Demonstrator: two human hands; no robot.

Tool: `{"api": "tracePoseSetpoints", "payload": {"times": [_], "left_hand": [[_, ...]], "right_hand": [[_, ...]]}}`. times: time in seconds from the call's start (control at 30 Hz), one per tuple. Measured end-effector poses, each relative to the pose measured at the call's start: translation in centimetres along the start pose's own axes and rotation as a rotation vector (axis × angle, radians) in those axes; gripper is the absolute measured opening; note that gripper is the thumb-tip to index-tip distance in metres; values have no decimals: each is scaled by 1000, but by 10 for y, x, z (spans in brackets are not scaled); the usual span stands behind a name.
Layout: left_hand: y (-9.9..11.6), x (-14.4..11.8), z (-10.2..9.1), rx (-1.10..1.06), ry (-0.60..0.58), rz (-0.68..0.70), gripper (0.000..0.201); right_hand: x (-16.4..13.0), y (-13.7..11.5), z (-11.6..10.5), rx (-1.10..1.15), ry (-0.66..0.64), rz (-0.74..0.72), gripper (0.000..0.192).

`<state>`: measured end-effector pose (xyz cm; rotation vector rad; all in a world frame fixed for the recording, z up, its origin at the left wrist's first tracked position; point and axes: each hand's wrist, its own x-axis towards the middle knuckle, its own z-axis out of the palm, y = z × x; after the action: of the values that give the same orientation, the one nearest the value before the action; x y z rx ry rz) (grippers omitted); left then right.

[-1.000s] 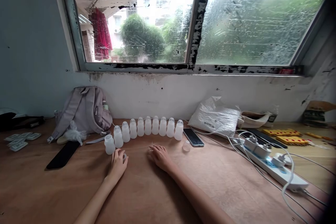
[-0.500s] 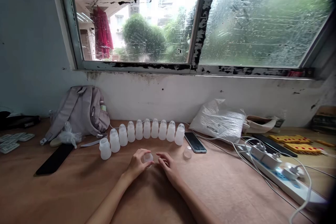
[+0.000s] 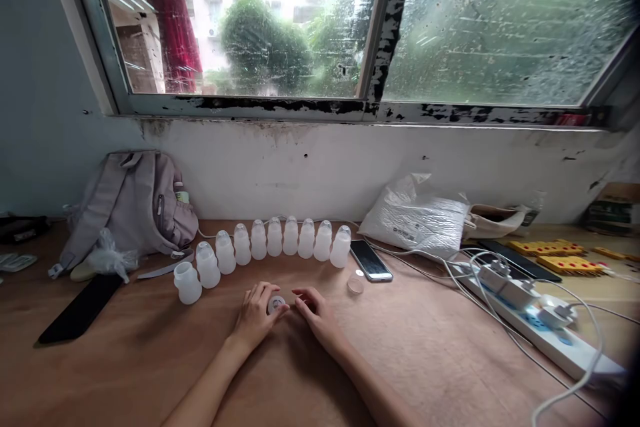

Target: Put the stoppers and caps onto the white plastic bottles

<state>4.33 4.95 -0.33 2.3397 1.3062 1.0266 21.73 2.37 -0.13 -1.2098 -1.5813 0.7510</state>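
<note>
My left hand (image 3: 256, 315) curls around a small round translucent cap (image 3: 275, 305), held between thumb and fingers low over the table. A pale round face of the cap turns up toward me. Just to its right is my right hand (image 3: 316, 313), with thumb and forefinger tips drawn close together near my left thumb. Whatever may be between those tips is too small to make out. Behind both hands several frosted white bottles (image 3: 258, 240) with clear domed tops stand upright in a curved row. At the left end, one bottle (image 3: 187, 283) has an open top without a dome.
A small clear round lid (image 3: 355, 283) lies by a phone (image 3: 371, 260) to the right. Farther right are a silvery plastic bag (image 3: 415, 217), a white power strip (image 3: 540, 333) and loose cables. A grey backpack (image 3: 135, 207) and a black flat object (image 3: 83, 310) are at left.
The view has tipped downward slightly. The cap in my left hand has turned so a flat pale face shows. My right fingertips have come nearer the cap and each other.
</note>
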Motion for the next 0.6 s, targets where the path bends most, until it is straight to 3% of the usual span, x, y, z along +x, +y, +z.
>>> {"api": "tracePoseSetpoints", "payload": {"times": [0.1,0.2,0.37,0.5,0.6], "left_hand": [[3,0,0,-130,37,-91,25],[8,-2,5,-448,68,-245,28],[24,-11,15,-829,13,-398,31],[37,-15,14,-910,5,-474,38],[44,-18,7,-828,-62,-362,32]], "right_hand": [[-2,-6,1,-43,-17,-57,22],[-6,-13,5,-49,-68,-128,27],[-13,-18,14,-19,-38,-64,9],[-12,-16,13,-43,63,-11,7],[-10,-15,10,-81,95,36,9]]}}
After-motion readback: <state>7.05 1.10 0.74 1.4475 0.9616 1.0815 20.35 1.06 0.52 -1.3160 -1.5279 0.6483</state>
